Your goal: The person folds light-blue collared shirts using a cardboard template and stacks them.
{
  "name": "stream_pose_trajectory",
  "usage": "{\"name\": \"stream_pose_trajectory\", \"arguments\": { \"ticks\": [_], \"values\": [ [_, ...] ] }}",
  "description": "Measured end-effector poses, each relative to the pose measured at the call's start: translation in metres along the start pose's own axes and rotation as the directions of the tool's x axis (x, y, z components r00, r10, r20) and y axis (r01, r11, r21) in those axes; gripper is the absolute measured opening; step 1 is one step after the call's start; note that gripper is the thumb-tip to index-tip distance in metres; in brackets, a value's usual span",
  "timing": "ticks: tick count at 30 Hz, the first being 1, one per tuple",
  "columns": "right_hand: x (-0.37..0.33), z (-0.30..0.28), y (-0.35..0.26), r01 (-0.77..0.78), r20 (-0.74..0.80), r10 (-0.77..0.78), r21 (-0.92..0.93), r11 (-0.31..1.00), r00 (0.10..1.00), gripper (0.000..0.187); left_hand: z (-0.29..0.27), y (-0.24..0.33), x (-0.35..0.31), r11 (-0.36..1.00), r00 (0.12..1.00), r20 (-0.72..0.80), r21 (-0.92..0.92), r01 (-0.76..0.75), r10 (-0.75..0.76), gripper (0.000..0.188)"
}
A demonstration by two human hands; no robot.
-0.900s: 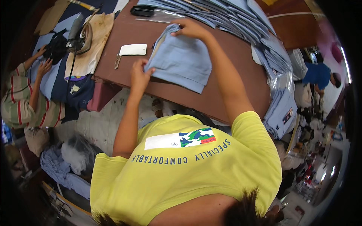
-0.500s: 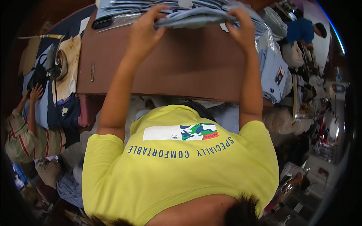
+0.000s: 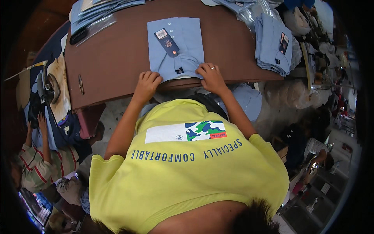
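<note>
A folded light blue shirt (image 3: 191, 41) lies flat on the brown-covered table (image 3: 113, 54), its collar end at the near edge. A dark hang tag (image 3: 166, 42) rests on its front, beside a row of pale buttons. At the shirt's near left corner, my left hand (image 3: 147, 85) has its fingers curled over the edge. My right hand (image 3: 211, 78), with a ring on one finger, pinches the near right corner. Both thumbs are largely hidden.
Folded blue shirts (image 3: 272, 46) are stacked at the right edge, more shirts (image 3: 87, 15) at the far left beside a clear plastic bag (image 3: 97, 29). Small thread snips (image 3: 80, 84) lie on the left. Further left, a co-worker's hand (image 3: 42, 123) is near an iron (image 3: 52, 87).
Both hands have come back from the far side of the table to its near edge. The blue shirt they held now lies flat before me, tag side up.
</note>
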State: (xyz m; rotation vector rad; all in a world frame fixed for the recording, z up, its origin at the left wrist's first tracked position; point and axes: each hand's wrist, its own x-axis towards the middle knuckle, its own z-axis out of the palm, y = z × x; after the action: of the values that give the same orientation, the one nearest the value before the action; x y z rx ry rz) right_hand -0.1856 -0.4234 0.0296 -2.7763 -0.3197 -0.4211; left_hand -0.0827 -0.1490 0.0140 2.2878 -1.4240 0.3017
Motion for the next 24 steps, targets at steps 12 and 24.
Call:
{"name": "stream_pose_trajectory", "arguments": {
  "ticks": [12,24],
  "values": [
    [0.125,0.033,-0.013,-0.411,0.093,0.424,0.496,0.765,0.901,0.024,-0.002,0.019,0.049,0.887,0.893,-0.075,-0.180,0.425,-0.444,0.029],
    [0.093,0.065,0.025,-0.437,-0.068,0.515,0.440,0.784,0.854,0.035,0.010,0.002,0.037,0.907,0.906,0.055,0.003,0.421,-0.420,0.023]
  ]
}}
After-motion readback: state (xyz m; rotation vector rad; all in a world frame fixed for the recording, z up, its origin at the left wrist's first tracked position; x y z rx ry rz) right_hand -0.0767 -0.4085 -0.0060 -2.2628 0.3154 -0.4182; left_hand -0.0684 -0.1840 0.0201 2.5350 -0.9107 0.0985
